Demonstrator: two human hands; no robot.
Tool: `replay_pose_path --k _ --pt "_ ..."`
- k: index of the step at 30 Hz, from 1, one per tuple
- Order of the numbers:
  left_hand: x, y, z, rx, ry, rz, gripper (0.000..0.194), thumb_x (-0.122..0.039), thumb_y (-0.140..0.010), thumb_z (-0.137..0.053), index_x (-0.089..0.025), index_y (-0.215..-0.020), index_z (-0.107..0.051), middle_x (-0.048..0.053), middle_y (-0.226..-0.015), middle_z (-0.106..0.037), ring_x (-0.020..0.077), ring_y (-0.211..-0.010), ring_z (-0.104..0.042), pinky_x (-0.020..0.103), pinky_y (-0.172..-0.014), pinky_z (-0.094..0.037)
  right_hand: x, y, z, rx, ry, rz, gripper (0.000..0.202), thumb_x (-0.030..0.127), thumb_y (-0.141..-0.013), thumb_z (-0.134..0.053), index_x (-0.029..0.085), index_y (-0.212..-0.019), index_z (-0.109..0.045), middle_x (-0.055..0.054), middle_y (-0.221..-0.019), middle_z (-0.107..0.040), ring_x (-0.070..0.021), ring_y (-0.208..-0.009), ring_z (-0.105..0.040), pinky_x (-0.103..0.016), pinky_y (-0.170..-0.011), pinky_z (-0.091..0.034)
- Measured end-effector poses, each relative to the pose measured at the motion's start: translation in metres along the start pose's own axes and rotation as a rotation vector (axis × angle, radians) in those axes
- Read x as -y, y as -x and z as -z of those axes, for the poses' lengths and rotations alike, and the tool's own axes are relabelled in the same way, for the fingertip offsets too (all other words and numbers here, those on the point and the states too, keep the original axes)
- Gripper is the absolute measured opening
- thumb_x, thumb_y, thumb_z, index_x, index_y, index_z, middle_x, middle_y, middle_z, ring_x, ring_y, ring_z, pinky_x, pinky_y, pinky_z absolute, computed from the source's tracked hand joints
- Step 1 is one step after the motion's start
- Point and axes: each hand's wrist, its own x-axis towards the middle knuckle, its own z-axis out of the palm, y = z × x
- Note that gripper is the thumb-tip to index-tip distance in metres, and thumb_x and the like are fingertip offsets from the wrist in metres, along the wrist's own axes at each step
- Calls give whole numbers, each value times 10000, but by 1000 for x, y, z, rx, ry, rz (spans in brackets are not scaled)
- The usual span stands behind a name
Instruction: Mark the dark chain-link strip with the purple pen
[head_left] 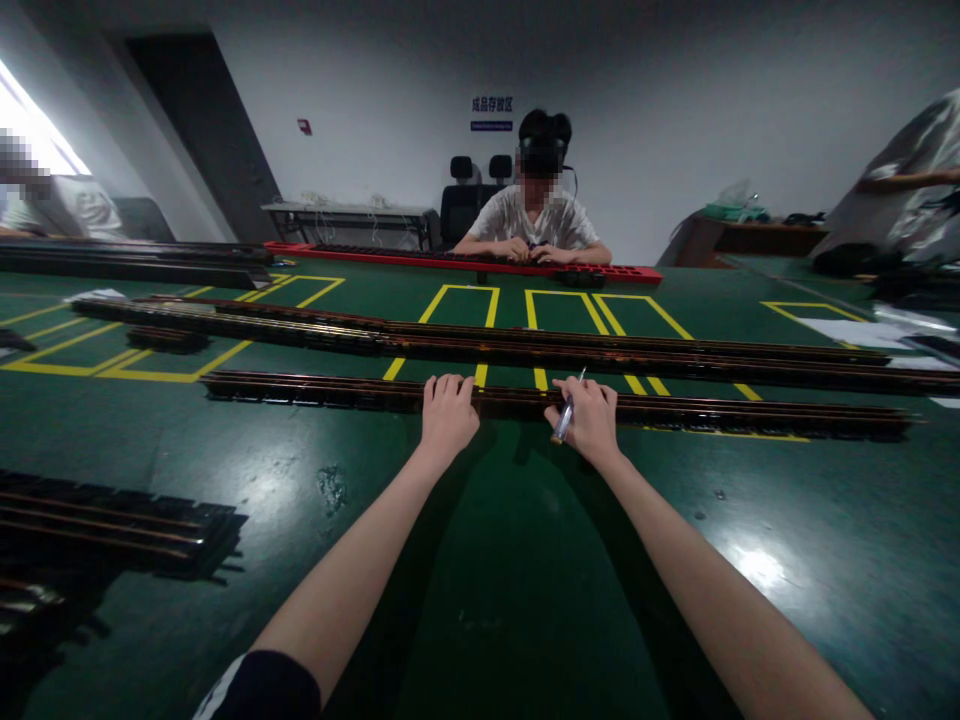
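A long, dark slotted strip with copper-coloured lines (pixel 720 412) lies crosswise on the green table. My left hand (pixel 450 415) is closed over its near edge, fingers bent across the top. To the right, my right hand (pixel 592 415) rests against the same strip. It grips a small screwdriver (pixel 562 420) with a clear handle, held at a slant with its thin shaft upward. What the undersides of my fingers touch is hidden.
More long dark strips (pixel 465 342) lie just behind, and others (pixel 112 525) at the left front. Farther back are a red slotted bar (pixel 622 271) and a seated person (pixel 534 215) working at it. Yellow tape outlines (pixel 469 288) mark the table. Papers (pixel 847 332) lie right.
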Motion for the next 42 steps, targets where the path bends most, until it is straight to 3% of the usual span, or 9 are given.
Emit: replay_pose_path --k 8,14,20,26,33,37,42 --pt "0 0 -1 18 0 -15 437 -114 -836 -403 -124 -1232 -586 128 -1215 -628 269 -1213 -519 481 -1109 -317 -6 3 1 -59 92 36 196 55 -664 -485 225 -754 -446 -98 -922 -697 -286 -910 -571 -419 -840 -336" --pt "-1 -1 2 29 9 -11 429 -116 -839 -396 -118 -1220 -594 128 -1213 -630 266 -1209 -519 482 -1117 -306 -7 3 2 -33 68 88 145 139 -675 -534 220 -770 -461 -93 -980 -693 -278 -897 -558 -414 -853 -333" --pt "-1 -1 1 19 13 -19 424 -123 -845 -389 -131 -1217 -595 124 -1211 -632 269 -1208 -522 484 -1113 -308 -3 2 0 30 80 155 149 262 -770 -518 194 -899 -548 -98 -869 -650 -281 -883 -541 -421 -857 -329" --pt "0 0 1 13 5 -13 431 -112 -832 -398 -138 -1217 -590 126 -1209 -629 270 -1201 -522 485 -1103 -315 0 1 -1 31 44 95 162 233 -770 -514 203 -925 -550 -92 -887 -653 -280 -889 -537 -429 -864 -322" --pt "-1 0 1 16 -4 -1 442 -103 -823 -401 -131 -1222 -588 130 -1223 -621 268 -1206 -515 468 -1107 -310 -3 1 2 68 35 64 249 21 -674 -453 214 -826 -489 -107 -1028 -687 -286 -950 -542 -417 -849 -322" --pt "-1 0 1 13 -2 -9 436 -108 -826 -404 -128 -1220 -590 129 -1219 -624 269 -1207 -516 472 -1104 -313 -6 2 3 50 21 69 254 30 -661 -457 214 -833 -490 -106 -1007 -682 -291 -975 -543 -422 -867 -320" --pt "-1 0 2 16 -2 -12 429 -110 -835 -395 -127 -1216 -592 128 -1210 -629 267 -1206 -521 476 -1102 -319 -2 2 1 43 2 139 243 163 -720 -502 197 -957 -541 -86 -907 -654 -284 -950 -548 -426 -905 -311"
